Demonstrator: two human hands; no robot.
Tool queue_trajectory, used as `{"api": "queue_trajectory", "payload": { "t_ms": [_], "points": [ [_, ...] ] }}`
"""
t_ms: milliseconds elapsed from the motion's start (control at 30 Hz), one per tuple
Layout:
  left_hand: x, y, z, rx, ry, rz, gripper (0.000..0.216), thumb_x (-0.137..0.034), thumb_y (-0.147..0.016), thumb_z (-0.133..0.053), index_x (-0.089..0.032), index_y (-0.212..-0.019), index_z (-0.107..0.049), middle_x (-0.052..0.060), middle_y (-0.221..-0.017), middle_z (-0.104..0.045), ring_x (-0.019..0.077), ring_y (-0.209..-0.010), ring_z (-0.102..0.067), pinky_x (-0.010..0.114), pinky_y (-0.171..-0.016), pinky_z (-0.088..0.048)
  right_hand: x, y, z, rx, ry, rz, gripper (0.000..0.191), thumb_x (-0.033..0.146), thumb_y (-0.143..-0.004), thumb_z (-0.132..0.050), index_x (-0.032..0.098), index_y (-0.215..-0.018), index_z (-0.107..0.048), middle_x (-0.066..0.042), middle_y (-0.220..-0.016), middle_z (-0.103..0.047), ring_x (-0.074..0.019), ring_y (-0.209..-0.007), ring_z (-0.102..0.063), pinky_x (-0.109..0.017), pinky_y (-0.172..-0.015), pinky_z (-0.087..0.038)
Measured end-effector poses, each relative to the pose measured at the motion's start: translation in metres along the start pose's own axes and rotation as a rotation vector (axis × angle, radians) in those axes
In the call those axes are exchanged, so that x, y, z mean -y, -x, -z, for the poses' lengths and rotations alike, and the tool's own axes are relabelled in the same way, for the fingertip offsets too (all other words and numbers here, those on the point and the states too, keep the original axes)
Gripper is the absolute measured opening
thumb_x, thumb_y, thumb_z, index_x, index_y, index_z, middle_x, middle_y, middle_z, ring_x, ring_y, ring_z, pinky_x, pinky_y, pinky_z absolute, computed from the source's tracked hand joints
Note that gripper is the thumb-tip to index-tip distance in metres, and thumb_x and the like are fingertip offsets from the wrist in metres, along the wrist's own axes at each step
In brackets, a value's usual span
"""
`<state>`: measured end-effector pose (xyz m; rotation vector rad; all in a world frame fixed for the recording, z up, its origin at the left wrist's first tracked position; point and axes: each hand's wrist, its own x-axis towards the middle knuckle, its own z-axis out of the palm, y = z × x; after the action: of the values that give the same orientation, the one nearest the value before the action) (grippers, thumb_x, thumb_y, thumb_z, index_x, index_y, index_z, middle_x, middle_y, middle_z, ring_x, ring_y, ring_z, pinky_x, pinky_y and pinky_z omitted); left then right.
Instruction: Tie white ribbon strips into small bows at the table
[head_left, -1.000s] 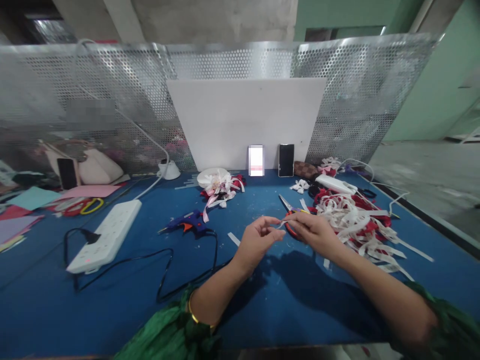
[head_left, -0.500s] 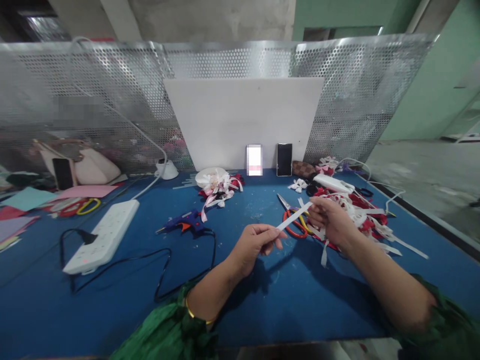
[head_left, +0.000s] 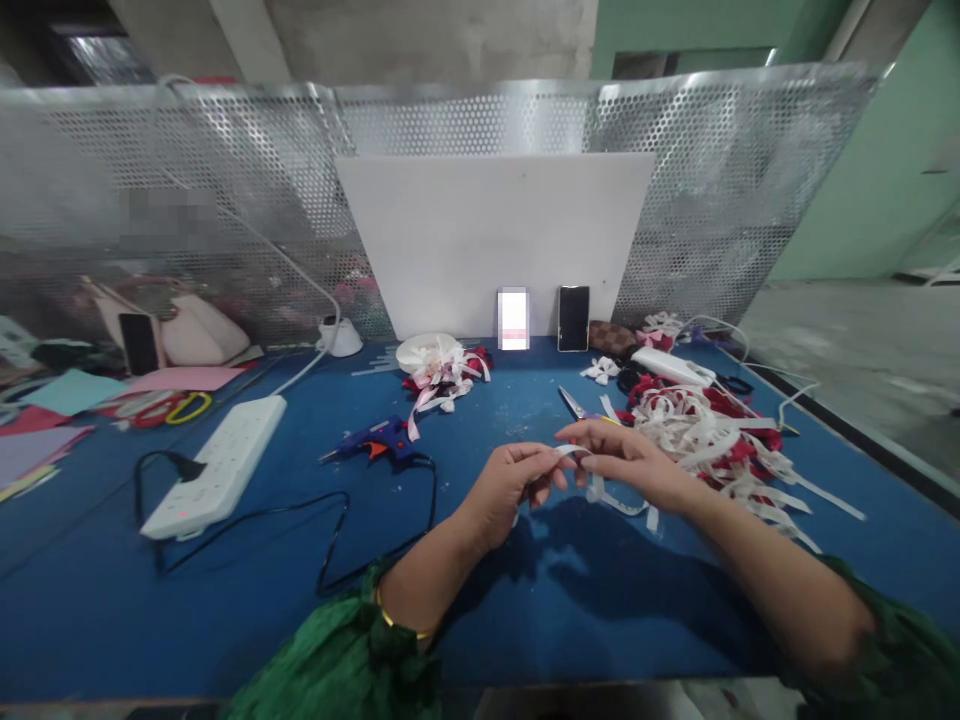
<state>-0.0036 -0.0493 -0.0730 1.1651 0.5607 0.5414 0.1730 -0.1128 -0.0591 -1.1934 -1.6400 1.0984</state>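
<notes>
Between the fingertips of both hands a white ribbon (head_left: 572,449) bends into a small curve above the blue table. My left hand (head_left: 510,485) pinches it between thumb and fingers. My right hand (head_left: 630,465) has its fingers closed around the other part, close to the left fingertips. A loose white end hangs below the right hand. Behind that hand lie scissors (head_left: 573,402), their handles mostly hidden. A pile of white and red ribbons (head_left: 694,425) spreads to the right of my right hand.
A blue hot glue gun (head_left: 379,438) lies left of the hands, its black cord running to a white power strip (head_left: 225,465). Ribbon bows (head_left: 442,370) lie by a white dish (head_left: 416,350). Two phones (head_left: 573,319) lean against a white board (head_left: 495,240). The blue table (head_left: 540,620) ends at the front.
My right hand has moved left, close to my left hand. The ribbon, stretched straight before, is now curved between them. The camera view has shifted slightly.
</notes>
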Motion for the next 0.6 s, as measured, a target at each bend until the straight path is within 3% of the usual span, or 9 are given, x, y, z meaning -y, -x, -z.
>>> {"api": "queue_trajectory", "payload": {
  "t_ms": [67, 167, 267, 400, 500, 567, 600],
  "points": [
    [0.000, 0.000, 0.000, -0.003, -0.038, -0.001, 0.029, -0.039, -0.077, -0.061, -0.012, -0.079, -0.070, 0.002, -0.063, -0.060, 0.0040, -0.044, -0.042, 0.018, -0.043, -0.027, 0.002, 0.000, 0.003, 0.010, -0.114, -0.096, 0.034, 0.041, -0.086, -0.051, 0.016, -0.108, -0.057, -0.001, -0.072, -0.060, -0.0128, -0.063, -0.058, -0.026, -0.061, -0.046],
    [0.001, 0.000, -0.001, 0.007, -0.070, 0.006, 0.030, -0.040, -0.078, -0.060, -0.012, -0.079, -0.070, 0.002, -0.063, -0.061, 0.0039, -0.044, -0.042, 0.018, -0.043, -0.028, 0.003, -0.001, 0.005, -0.059, -0.079, -0.176, 0.030, 0.044, -0.083, -0.055, 0.015, -0.079, -0.060, 0.005, -0.051, -0.044, -0.0067, -0.045, -0.039, -0.021, -0.045, -0.032],
    [0.003, -0.002, 0.000, -0.005, -0.066, 0.013, 0.031, -0.042, -0.077, -0.060, -0.012, -0.080, -0.070, 0.002, -0.063, -0.060, 0.0038, -0.044, -0.042, 0.018, -0.043, -0.027, 0.000, -0.001, 0.013, -0.260, -0.084, -0.158, 0.030, 0.043, -0.080, -0.059, 0.015, -0.068, -0.057, 0.007, -0.046, -0.034, -0.0056, -0.043, -0.027, -0.021, -0.042, -0.020],
    [0.003, -0.002, 0.002, -0.032, -0.078, -0.014, 0.029, -0.040, -0.077, -0.061, -0.012, -0.081, -0.070, 0.002, -0.064, -0.060, 0.0041, -0.045, -0.042, 0.018, -0.044, -0.028, -0.004, -0.002, 0.030, -0.486, -0.142, -0.070, 0.028, 0.041, -0.080, -0.058, 0.016, -0.068, -0.056, 0.007, -0.048, -0.032, -0.0056, -0.043, -0.023, -0.021, -0.042, -0.018],
    [0.002, -0.002, 0.002, -0.044, -0.106, -0.045, 0.029, -0.040, -0.078, -0.061, -0.012, -0.082, -0.070, 0.002, -0.063, -0.060, 0.0045, -0.045, -0.042, 0.019, -0.045, -0.029, -0.005, -0.002, 0.034, -0.524, 0.031, -0.047, 0.026, 0.042, -0.081, -0.056, 0.017, -0.077, -0.060, 0.003, -0.058, -0.046, -0.0087, -0.051, -0.040, -0.022, -0.049, -0.033],
    [0.001, -0.002, 0.001, -0.057, -0.145, -0.080, 0.029, -0.040, -0.078, -0.060, -0.013, -0.082, -0.070, 0.001, -0.063, -0.060, 0.0045, -0.045, -0.041, 0.019, -0.045, -0.029, -0.005, -0.002, 0.031, -0.549, 0.230, 0.017, 0.031, 0.042, -0.081, -0.056, 0.019, -0.099, -0.061, -0.004, -0.086, -0.060, -0.0164, -0.077, -0.055, -0.029, -0.069, -0.044],
    [0.000, -0.001, 0.000, -0.061, -0.170, -0.098, 0.029, -0.039, -0.078, -0.060, -0.013, -0.082, -0.069, 0.001, -0.062, -0.060, 0.0045, -0.045, -0.041, 0.019, -0.045, -0.029, -0.005, -0.003, 0.028, -0.566, 0.333, 0.077, 0.037, 0.042, -0.081, -0.056, 0.020, -0.111, -0.057, -0.007, -0.104, -0.060, -0.0205, -0.094, -0.055, -0.034, -0.082, -0.043]
  ]
}}
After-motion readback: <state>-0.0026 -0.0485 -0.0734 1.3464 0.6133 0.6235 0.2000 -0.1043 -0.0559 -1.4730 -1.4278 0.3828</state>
